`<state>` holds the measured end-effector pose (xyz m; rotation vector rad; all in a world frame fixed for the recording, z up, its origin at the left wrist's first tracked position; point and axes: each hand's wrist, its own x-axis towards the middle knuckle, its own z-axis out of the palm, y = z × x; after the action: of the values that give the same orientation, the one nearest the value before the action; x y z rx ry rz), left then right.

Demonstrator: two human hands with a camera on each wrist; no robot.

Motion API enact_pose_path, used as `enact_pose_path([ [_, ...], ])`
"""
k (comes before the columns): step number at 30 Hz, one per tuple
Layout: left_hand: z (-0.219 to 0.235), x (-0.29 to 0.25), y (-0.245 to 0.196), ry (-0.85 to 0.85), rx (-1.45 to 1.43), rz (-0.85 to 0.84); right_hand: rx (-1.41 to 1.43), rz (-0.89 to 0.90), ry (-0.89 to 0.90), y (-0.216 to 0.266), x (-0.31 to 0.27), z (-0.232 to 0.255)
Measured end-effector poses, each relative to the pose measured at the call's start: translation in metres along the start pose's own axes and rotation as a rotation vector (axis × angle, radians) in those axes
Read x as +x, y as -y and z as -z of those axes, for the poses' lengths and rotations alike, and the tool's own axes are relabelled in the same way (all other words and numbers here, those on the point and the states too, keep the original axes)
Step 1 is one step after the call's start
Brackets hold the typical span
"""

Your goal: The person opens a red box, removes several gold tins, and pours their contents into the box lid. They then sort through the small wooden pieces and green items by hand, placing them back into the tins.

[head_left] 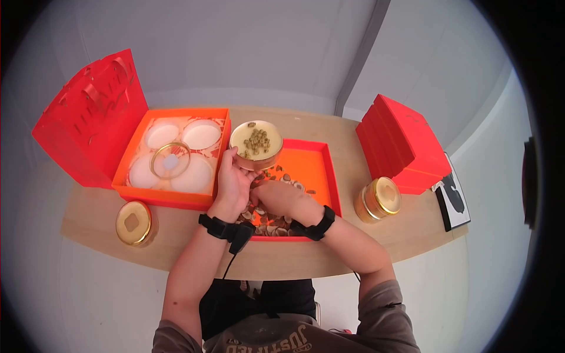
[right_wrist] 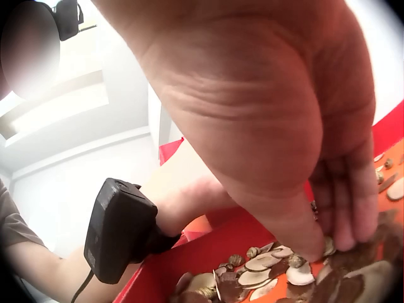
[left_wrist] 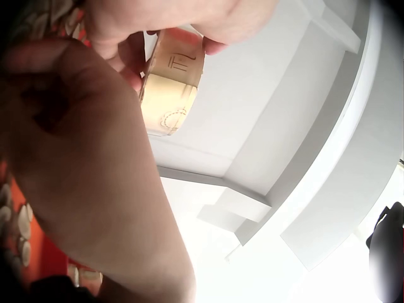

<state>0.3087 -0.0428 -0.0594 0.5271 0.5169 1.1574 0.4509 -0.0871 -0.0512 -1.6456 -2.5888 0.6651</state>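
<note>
My left hand (head_left: pixel 234 185) holds a round jar (head_left: pixel 254 163) above the back left of a red-rimmed orange tray (head_left: pixel 306 162). Small greenish-brown dried coils (head_left: pixel 258 141) lie on the pale bottom inside the jar. Seen from below in the left wrist view, the jar (left_wrist: pixel 170 88) is tilted, with printing on its side. My right hand (head_left: pixel 279 197) reaches down into the tray among pale, brown-edged dried slices (right_wrist: pixel 255 276). In the right wrist view its thumb and fingertips pinch a small dried coil (right_wrist: pixel 329 246). More coils (right_wrist: pixel 235 259) are mixed among the slices.
An open orange box (head_left: pixel 159 199) with round wells stands left, a gold-rimmed clear lid (head_left: pixel 170 162) on it. Behind it is a red gift bag (head_left: pixel 94 117). Gold-lidded jars stand at left (head_left: pixel 134 223) and right (head_left: pixel 379 200), near a stack of red boxes (head_left: pixel 400 144).
</note>
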Motion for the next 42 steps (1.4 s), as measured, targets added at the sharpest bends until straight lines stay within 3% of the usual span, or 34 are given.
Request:
enact_pose_path([
  [11, 0.000, 0.000, -0.001, 0.001, 0.004, 0.003, -0.055, -0.078, 0.000, 0.010, -0.010, 0.017],
  [14, 0.001, 0.001, 0.000, -0.010, 0.000, 0.003, 0.046, -0.085, 0.006, 0.006, -0.003, 0.009],
  [17, 0.001, 0.001, 0.000, -0.001, -0.002, 0.008, -0.052, 0.024, -0.026, 0.008, -0.002, 0.004],
  [19, 0.000, 0.000, -0.001, -0.002, -0.006, 0.004, 0.022, -0.114, 0.050, 0.030, -0.014, 0.024],
  [23, -0.005, -0.003, -0.002, -0.034, -0.019, 0.003, -0.032, -0.078, 0.080, 0.009, 0.001, 0.007],
  [26, -0.006, -0.004, -0.003, -0.039, -0.023, 0.010, 0.071, -0.053, -0.021, 0.005, 0.001, 0.001],
  [28, -0.006, -0.004, -0.003, -0.040, -0.008, 0.011, 0.031, 0.062, -0.040, 0.012, -0.005, 0.005],
  [35, -0.002, -0.002, -0.002, -0.027, -0.003, 0.008, -0.057, 0.029, 0.000, 0.014, -0.003, 0.001],
  [37, -0.002, -0.001, -0.001, -0.023, -0.008, 0.004, 0.000, -0.059, 0.093, 0.022, -0.006, 0.011],
  [42, -0.002, -0.001, -0.001, -0.025, 0.001, 0.006, 0.101, -0.001, 0.054, 0.005, -0.006, 0.006],
])
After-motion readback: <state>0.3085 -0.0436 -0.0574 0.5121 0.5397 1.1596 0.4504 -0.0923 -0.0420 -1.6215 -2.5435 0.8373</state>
